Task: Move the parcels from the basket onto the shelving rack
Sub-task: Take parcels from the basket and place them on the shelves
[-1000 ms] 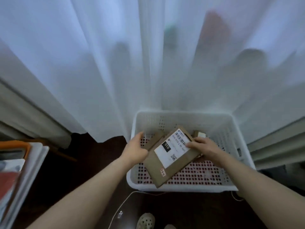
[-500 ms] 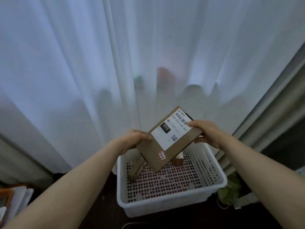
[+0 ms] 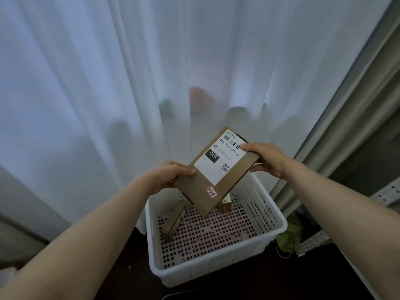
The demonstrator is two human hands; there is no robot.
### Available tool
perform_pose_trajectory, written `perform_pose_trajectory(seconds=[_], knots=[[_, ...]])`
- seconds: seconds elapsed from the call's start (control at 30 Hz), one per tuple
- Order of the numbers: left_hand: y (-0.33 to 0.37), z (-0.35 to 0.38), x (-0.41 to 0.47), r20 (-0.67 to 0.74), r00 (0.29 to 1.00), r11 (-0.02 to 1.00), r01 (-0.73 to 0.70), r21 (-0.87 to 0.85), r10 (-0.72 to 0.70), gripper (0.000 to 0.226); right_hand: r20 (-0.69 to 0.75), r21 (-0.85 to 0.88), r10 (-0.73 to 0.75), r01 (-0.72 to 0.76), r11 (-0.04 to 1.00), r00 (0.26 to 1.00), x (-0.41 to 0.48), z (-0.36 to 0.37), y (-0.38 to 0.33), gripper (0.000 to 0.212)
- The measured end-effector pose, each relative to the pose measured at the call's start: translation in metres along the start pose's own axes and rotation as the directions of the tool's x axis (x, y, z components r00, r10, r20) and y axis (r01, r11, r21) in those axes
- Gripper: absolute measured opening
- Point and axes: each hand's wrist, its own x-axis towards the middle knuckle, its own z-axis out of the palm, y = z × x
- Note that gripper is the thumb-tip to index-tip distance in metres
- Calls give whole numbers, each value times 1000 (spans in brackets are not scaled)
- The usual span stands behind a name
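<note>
Parcel (image 3: 195,187) (label reads 010) tilts above the basket (image 3: 216,271); we grip opposite edges, left hand (image 3: 166,176) and right hand (image 3: 268,159) fingers curled round it. Small boxes (image 3: 173,221) below are half hidden.

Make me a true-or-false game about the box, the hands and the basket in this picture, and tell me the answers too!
1. The left hand and the right hand both hold the flat parcel. True.
2. The white basket has holes in its floor. True.
3. The flat parcel lies on the floor of the basket. False: it is held in the air above the basket.
4. The basket has nothing in it. False: a brown box and a small box are inside.
5. The label on the flat parcel shows 010. True.
</note>
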Motion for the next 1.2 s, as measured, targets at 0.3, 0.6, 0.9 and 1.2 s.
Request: perform_pose_trajectory(seconds=[0.3,0.6,0.9,1.2], knots=[[7,65,41,299,944,973,73,219,-138,31,-182,122,135,-114,986,974,-32,-45,71,44],[35,233,34,513,858,964,-124,233,-13,21,-430,253,255,-155,955,866,-140,-116,163,41],[2,386,-24,638,769,857,-300,419,-43,35,-533,340,309,-135,931,787,-279,-173,247,39],[-87,556,-83,629,772,846,-273,459,-92,41,-563,405,403,-184,895,721,-394,-228,379,43]])
